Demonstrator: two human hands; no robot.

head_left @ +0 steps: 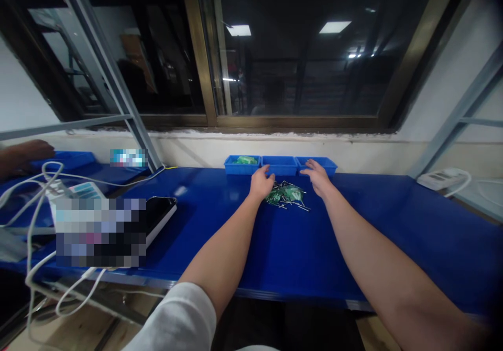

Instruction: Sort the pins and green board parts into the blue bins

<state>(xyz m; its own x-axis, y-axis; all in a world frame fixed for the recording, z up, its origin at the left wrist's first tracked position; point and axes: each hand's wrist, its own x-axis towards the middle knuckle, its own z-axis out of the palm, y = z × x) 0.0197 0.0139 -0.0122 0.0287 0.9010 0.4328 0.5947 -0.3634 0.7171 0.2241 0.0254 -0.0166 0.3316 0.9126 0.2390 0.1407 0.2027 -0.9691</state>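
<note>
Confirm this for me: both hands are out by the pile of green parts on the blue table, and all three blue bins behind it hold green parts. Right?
Not quite. The head view shows green parts only in the left bin; the other two look empty. The rest holds: the left hand and right hand flank the pile on the blue table.

Three bins (pixel 280 165) in a row at back of counter (pixel 298 251), under the window. Pile of small parts (pixel 286 194) just before them, between left hand (pixel 261 183) and right hand (pixel 318 179). Tangled cables (pixel 35 194) far left
</note>
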